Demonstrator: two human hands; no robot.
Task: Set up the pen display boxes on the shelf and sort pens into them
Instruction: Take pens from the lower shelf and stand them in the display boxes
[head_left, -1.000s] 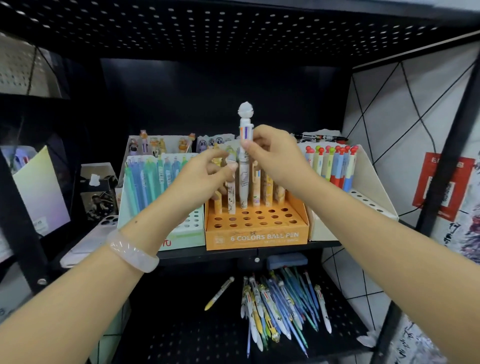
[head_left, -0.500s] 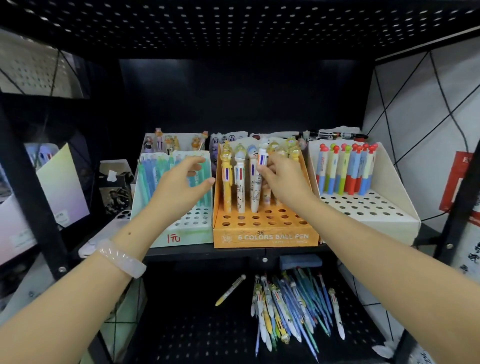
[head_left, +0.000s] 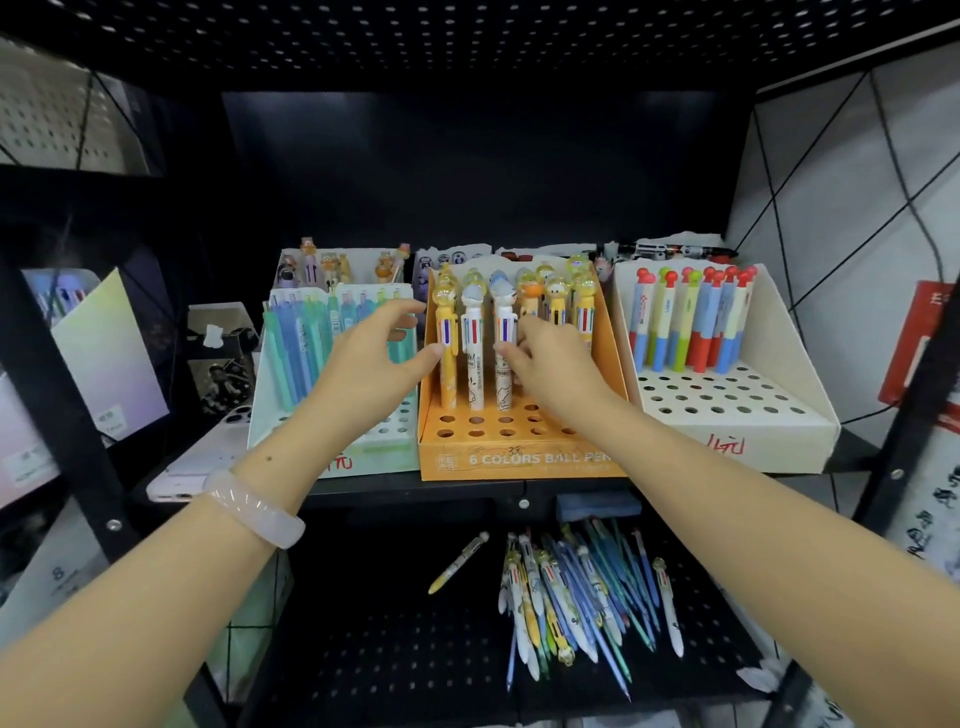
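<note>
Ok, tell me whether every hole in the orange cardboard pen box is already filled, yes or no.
No: the orange cardboard pen box holds pens only in its back rows, while its front rows of round holes stand open.

A black shelf (head_left: 467, 491) carries three pen boxes: mint (head_left: 270, 405), orange (head_left: 519, 460), white (head_left: 753, 431); a phone (head_left: 197, 467) lies at the left.

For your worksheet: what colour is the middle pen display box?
Orange display box, clearest in the head view.

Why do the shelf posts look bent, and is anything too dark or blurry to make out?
Head view: the wide lens bows the black shelf frame near the edges; the back of the shelf is deep in shadow; the orange pen box is well lit and sharp; the loose pens below sit dimmer but readable.
</note>
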